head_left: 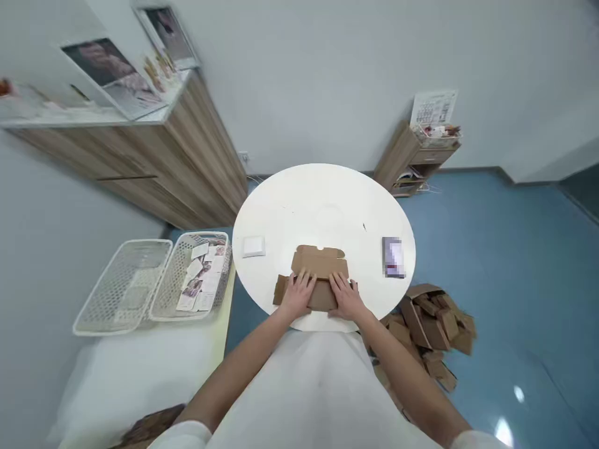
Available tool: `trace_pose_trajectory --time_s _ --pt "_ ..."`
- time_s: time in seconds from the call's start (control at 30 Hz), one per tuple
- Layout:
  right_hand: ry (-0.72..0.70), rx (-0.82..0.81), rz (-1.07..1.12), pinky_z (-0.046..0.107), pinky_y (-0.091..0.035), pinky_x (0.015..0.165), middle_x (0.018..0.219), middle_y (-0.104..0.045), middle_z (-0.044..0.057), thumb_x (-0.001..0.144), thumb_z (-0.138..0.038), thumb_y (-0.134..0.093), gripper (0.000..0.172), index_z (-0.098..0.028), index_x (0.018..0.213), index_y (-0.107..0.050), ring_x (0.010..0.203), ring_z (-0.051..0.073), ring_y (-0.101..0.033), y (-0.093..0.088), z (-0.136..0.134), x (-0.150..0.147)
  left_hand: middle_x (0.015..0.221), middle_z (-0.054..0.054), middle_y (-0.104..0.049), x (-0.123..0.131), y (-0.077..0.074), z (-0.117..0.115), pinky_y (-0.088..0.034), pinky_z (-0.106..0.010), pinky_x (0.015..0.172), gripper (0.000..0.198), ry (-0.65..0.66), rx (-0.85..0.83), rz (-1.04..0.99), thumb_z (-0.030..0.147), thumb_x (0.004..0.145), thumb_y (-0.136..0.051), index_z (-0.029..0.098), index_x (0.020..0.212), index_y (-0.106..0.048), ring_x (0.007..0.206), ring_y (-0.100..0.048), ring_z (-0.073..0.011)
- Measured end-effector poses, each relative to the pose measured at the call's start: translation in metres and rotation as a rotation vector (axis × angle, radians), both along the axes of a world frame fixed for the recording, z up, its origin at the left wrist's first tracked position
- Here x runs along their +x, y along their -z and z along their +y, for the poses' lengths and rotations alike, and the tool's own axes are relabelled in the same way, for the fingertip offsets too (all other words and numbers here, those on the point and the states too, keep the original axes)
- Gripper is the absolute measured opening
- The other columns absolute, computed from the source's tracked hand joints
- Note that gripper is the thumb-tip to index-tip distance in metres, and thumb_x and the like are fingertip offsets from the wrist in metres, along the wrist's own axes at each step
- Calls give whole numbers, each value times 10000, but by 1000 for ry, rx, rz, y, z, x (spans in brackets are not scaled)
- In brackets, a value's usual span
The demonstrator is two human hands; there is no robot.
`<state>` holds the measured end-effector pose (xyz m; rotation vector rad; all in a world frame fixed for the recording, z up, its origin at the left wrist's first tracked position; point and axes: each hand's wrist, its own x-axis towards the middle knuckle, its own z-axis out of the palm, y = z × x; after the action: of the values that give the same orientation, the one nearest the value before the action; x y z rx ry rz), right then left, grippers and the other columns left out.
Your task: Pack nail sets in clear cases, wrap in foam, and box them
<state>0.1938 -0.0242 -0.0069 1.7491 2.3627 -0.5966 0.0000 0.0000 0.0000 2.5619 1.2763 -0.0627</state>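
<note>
A flat brown cardboard box blank (319, 265) lies near the front edge of the round white table (322, 206). My left hand (297, 294) presses on its left part, fingers spread flat. My right hand (345, 296) lies on its right part, fingers also stretched out. Both hands rest on the cardboard without gripping it. The far flap of the blank sticks out beyond my fingers toward the table's middle.
A small white square object (253, 246) lies on the table's left, a blurred phone-like item (394, 257) on its right. Two white mesh baskets (140, 280) stand at left, one holding cards. Folded cardboard boxes (433, 330) are heaped on the blue floor at right.
</note>
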Motion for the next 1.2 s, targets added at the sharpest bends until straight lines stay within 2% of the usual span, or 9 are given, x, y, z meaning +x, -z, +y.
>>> trace_pose_trajectory --time_s 0.13,0.23,0.4,0.5,0.67,0.83,0.9,1.03,1.2 --pt "12 -10 -22 499 -110 1014 1459 -101 126 533 -460 -691 1133 -189 1387 2 1335 278 -16 1 6 -1 1434 -160 -184 -34 7 -18 -127 -515 1023 972 -365 51 -1 371 578 -680 194 1369 -144 1318 -106 -337" --pt "13 -26 -22 472 -146 1014 1466 -71 104 547 -448 -682 1134 -201 1384 42 1338 265 12 1 4 -4 1371 -193 -300 -63 20 -33 -283 -470 963 919 -679 -69 -51 320 635 -636 143 1368 -111 1260 -278 -327" --pt "21 -62 -20 427 -197 1011 1473 -10 78 595 -478 -632 1102 -193 1381 85 1341 245 37 2 -2 -14 1171 -130 -523 -77 31 -38 -400 -334 867 677 -704 -189 -353 237 734 -533 122 1329 -231 1086 -483 -236" --pt "27 -64 -33 415 -213 1009 1473 10 74 607 -499 -615 1091 -178 1382 82 1340 254 46 4 -5 -19 1072 -110 -561 -67 25 -31 -417 -309 826 529 -803 -198 -452 228 767 -488 124 1265 -344 995 -531 -207" --pt "53 -63 -50 398 -237 1005 1474 17 71 587 -515 -623 1122 -158 1383 82 1339 262 59 4 -7 -24 1037 -86 -527 -54 10 -29 -430 -279 785 382 -732 -190 -511 229 765 -480 157 1140 -466 895 -552 -172" --pt "51 -106 -55 409 -247 1001 1472 57 54 600 -504 -612 1109 -156 1383 93 1336 262 83 3 -8 -28 1066 -81 -484 -40 4 -40 -427 -295 796 557 -576 -240 -448 397 677 -599 182 1166 -442 942 -529 -200" --pt "46 -116 -47 405 -248 1000 1470 74 57 591 -498 -627 1134 -156 1379 113 1334 265 94 3 -8 -29 1078 -90 -476 -37 4 -41 -418 -299 804 582 -587 -241 -416 448 684 -580 178 1177 -431 967 -519 -210" --pt "-1 -131 -27 402 -203 1025 1468 81 80 546 -511 -666 1205 -148 1375 129 1333 274 95 1 -10 -26 1081 -94 -521 -38 4 -34 -403 -279 793 407 -656 -253 -375 329 785 -462 176 1160 -420 985 -526 -192" --pt "-83 -188 -4 434 -183 1029 1470 85 61 522 -513 -675 1226 -185 1372 145 1328 285 114 -5 -15 -22 985 -79 -616 -47 6 -29 -415 -270 719 352 -700 -464 -202 375 785 -461 182 1079 -446 934 -574 -206"
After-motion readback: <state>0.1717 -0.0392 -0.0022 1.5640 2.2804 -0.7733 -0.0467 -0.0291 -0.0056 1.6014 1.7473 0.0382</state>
